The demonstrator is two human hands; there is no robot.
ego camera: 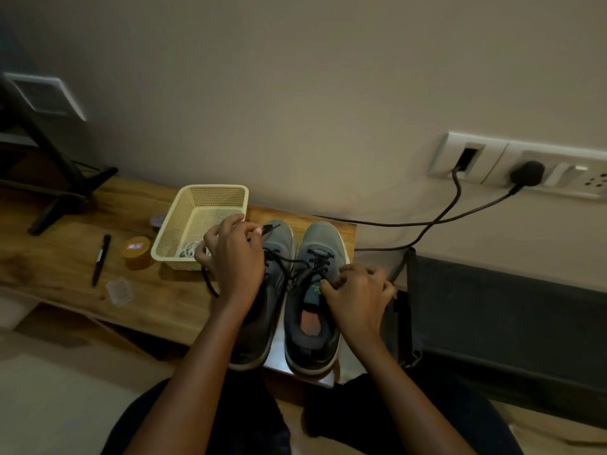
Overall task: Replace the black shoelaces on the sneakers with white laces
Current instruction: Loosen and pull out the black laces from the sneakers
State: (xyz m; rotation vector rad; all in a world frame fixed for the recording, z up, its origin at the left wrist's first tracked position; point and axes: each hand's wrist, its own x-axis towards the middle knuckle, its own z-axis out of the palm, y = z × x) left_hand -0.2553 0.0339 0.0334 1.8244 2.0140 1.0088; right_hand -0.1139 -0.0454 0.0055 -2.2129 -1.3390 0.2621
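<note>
Far left of the hands, a pen and a small orange jar lie on the counter. Just beside the left hand stands a cream basket, with the white laces coiled in its near corner.

The left hand hovers over the left sneaker, fingertips pinching the tip of the black lace. A slack loop of the lace hangs below that wrist.

Between the hands, the lace crosses to the right sneaker, which looks fully threaded.

The right hand has its fingers curled on that shoe's upper beside the tongue, gripping it. Whether it also pinches lace, I cannot tell.

The lace looks soft, light and limp, so it should slide best when pulled by its stiff tip, one eyelet at a time. The shoes seem light but likely to skid, so holding the upper near the eyelets seems wise.
</note>
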